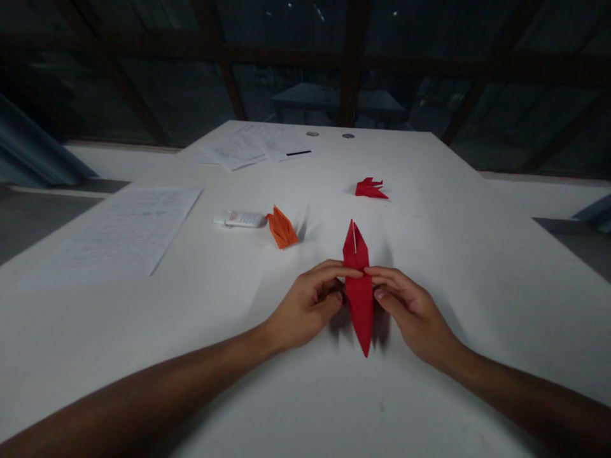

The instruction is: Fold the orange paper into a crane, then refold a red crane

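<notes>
Between my two hands is a piece of folded red origami paper (360, 308), long and narrow, with a point at each end and a slit in its far end. My left hand (312, 299) grips its left edge, the fingertips lying over the upper face and the thumb lower down. From the other side my right hand (408, 308) pinches the right edge with its fingers and thumb. The paper is held just above the white table, its shadow falling below. The undersides of the fingers are partly hidden.
An orange origami piece (282, 229) lies beyond my left hand, beside a white tube (241, 219). Farther back sits a small red origami piece (371, 188). Written sheets (124, 229) cover the table's left, with more papers (252, 143) and a dark strip (298, 152) behind.
</notes>
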`<state>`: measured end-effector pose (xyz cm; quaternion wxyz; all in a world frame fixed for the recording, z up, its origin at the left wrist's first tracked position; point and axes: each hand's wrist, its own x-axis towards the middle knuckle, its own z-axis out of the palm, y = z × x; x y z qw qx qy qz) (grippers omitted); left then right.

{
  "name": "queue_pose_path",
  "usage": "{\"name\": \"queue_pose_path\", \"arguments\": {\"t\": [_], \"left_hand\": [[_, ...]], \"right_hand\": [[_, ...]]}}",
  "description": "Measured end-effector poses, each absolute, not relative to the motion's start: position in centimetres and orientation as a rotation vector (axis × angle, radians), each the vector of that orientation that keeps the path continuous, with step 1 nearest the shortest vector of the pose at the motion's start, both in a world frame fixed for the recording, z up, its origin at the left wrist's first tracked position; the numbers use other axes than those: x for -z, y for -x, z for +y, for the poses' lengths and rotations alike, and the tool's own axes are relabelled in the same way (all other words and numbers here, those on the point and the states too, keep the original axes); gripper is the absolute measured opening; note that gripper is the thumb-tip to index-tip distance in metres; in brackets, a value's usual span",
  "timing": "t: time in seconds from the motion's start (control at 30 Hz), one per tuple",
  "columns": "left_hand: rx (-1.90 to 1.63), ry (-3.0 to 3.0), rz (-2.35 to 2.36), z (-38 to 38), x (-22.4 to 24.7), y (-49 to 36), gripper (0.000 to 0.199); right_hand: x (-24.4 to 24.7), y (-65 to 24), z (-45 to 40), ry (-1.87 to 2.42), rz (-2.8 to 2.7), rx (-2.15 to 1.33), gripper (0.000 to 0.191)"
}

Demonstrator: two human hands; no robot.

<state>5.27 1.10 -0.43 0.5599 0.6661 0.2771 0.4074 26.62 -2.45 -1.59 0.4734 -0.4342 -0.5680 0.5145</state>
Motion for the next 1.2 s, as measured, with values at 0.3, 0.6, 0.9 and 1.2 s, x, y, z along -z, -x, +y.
{"name": "queue_pose_path", "arguments": {"t": [0.3,0.6,0.9,1.2], "left_hand": [[-0.922,-1.503,0.562,1.18,0.77,-5.12,0.035],[-0.921,-1.475,0.574,1.10,0.48,-5.30,0.028],[-0.890,-1.705,0.764,0.96,0.20,-5.28,0.015],[-0.841,-1.651,0.802,0.57,0.68,-5.31,0.022]], "right_hand": [[1.90,-27.23,-2.40,1.068,-1.441,-1.236,0.028],[1.68,-27.20,-2.71,1.113,-1.504,-1.182,0.022],[1.82,-27.14,-2.65,1.157,-1.556,-1.108,0.012],[1.72,-27.09,-2.94,1.216,-1.527,-1.116,0.016]]}}
